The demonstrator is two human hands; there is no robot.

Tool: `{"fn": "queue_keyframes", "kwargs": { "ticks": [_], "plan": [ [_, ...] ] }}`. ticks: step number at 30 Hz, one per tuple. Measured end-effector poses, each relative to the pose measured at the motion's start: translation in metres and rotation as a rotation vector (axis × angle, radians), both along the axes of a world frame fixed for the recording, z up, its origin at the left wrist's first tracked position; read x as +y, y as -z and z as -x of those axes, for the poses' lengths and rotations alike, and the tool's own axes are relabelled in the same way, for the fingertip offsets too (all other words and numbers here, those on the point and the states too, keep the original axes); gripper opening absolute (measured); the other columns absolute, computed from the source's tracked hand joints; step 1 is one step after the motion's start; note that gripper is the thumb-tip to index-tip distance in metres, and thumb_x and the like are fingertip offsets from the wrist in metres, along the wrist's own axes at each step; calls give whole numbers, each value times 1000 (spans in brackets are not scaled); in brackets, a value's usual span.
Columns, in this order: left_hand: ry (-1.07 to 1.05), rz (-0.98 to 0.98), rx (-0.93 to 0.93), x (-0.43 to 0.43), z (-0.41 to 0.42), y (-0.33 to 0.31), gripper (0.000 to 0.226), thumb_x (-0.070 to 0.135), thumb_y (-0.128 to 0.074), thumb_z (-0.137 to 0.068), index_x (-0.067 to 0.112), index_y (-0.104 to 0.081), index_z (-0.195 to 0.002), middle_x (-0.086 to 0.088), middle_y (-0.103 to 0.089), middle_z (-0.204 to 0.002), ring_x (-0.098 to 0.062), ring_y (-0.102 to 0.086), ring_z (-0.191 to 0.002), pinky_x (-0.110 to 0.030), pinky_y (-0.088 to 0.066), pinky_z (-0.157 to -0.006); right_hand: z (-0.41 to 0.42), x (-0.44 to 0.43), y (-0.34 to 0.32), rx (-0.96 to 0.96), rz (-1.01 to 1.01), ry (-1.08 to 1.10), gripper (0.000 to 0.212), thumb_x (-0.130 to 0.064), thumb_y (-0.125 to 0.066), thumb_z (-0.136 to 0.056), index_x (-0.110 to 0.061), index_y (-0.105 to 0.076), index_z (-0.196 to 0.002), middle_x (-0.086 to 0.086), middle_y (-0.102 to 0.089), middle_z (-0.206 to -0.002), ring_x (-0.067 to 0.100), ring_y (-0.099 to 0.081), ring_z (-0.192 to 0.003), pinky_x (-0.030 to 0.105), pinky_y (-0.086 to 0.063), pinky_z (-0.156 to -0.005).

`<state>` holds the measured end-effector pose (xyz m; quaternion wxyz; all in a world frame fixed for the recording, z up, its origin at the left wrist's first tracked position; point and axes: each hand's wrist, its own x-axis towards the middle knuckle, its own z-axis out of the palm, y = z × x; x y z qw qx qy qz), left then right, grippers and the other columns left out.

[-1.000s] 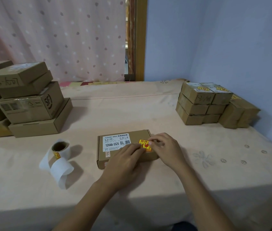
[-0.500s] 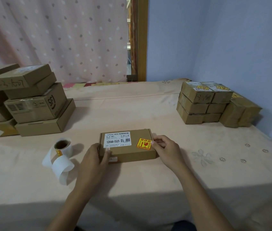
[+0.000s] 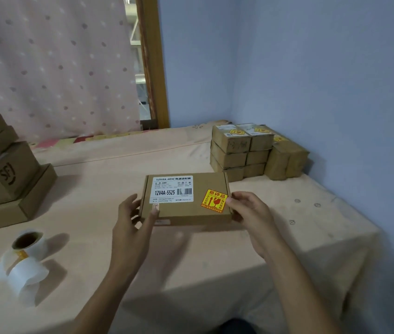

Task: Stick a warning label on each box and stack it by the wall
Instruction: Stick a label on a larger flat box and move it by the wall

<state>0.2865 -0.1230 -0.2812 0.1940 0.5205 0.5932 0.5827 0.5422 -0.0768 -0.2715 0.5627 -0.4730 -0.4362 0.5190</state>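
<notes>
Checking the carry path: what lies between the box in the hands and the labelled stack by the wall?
Nothing: in the head view only bare peach cloth shows between the held box and the stack.

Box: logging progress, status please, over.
Left hand, right hand grip box ends. Label on lid. Nothing between box and stack by wall.

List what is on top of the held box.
The box top carries a white product label and a yellow warning sticker. Thumbs of the left hand and right hand cover small edge patches.
</notes>
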Motion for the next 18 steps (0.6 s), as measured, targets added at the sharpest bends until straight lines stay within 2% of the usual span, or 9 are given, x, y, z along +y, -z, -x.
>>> {"fn": "queue_keyframes", "kwargs": {
  "ticks": [3, 5, 10, 14, 16, 18],
  "plan": [
    [69, -39, 3, 15, -30, -11, 41, 33, -64, -96, 24, -50, -133, 14, -60, -120, 8, -58, -106, -12, -46, -79, -39, -8, -13, 14, 49, -18, 28, -21, -74, -91, -13, -68, -118, 2, -79, -105, 18, -73, -104, 35, -57, -91],
    [114, -62, -6, 26, -50, -17, 33, 31, -64, -97, 23, -54, -127, 15, -63, -116, 7, -60, -106, -9, -47, -76, -63, -15, -22, 22, 50, 2, 29, -18, -74, -90, -11, -68, -118, 6, -78, -106, 22, -73, -104, 39, -57, -93],
    [237, -108, -98, 52, -102, -33, 26, 24, -65, -97, 18, -59, -122, 12, -65, -115, 6, -62, -104, -7, -48, -78, -110, -29, -37, 95, 24, 169, 34, -13, -75, -87, -7, -65, -119, 11, -78, -105, 25, -74, -98, 39, -59, -88],
    [326, -152, -152, 65, -144, -47, 22, 22, -62, -98, 19, -60, -119, 14, -66, -114, 4, -61, -106, -5, -46, -76, -150, -32, -49, 279, -3, 326, 23, -10, -72, -89, -5, -65, -111, 12, -78, -99, 23, -74, -90, 33, -62, -78],
    [363, -135, -109, 69, -160, -43, 17, 23, -63, -98, 21, -62, -116, 15, -67, -111, 5, -61, -105, -5, -45, -77, -170, -27, -55, 373, -20, 379, 24, -11, -71, -91, -4, -64, -113, 12, -77, -97, 21, -75, -89, 31, -63, -78],
    [418, -71, 43, 73, -170, -26, 13, 27, -62, -98, 26, -64, -111, 17, -66, -110, 3, -61, -104, -8, -47, -82, -186, -17, -62, 423, -19, 417, 29, -13, -72, -91, -2, -64, -117, 12, -78, -102, 20, -76, -93, 33, -61, -85]
  ]
}}
